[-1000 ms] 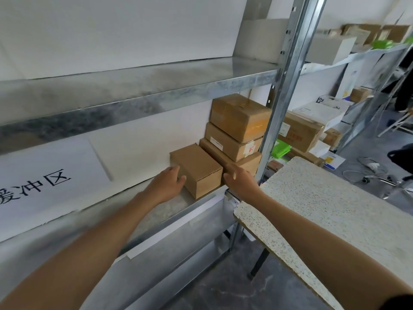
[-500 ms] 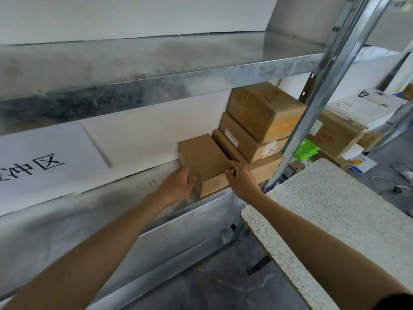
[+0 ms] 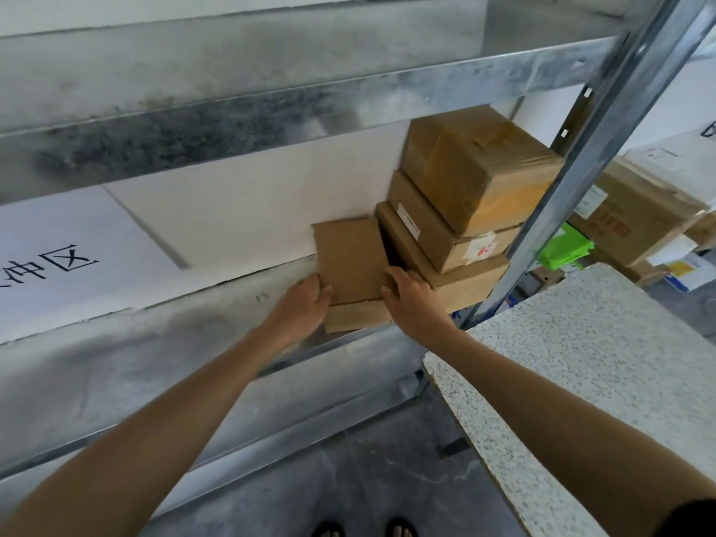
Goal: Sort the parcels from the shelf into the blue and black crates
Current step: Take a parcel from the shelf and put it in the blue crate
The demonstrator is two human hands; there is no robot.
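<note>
Since a second ago, both hands have closed in on the small cardboard parcel [image 3: 350, 261], and the view has come nearer to the shelf [image 3: 201, 327]. At that earlier moment the left hand was only touching the parcel's side and the right hand was resting at the front corner of the neighbouring stack; now the left hand [image 3: 304, 304] is pressing against the parcel's left edge with the fingers curling under it, and the right hand [image 3: 412, 296] is gripping its right front corner. The parcel is sitting between the two palms, held from both sides, with its front end sticking out over the shelf's front lip. Whether it is lifting clear of the metal I cannot tell.

Just beside the parcel on its right, a stack of three cardboard boxes [image 3: 461, 211] is standing against the white back wall, the flattest at the bottom and the tallest, taped one on top. A slanted steel upright [image 3: 573, 164] is crossing in front of the stack's right side. A white sign with black characters [image 3: 66, 261] is leaning at the back of the shelf on the left. A speckled worktop [image 3: 573, 362] is lying under the right forearm. More boxes and a green packet [image 3: 565, 248] are showing behind the upright.
</note>
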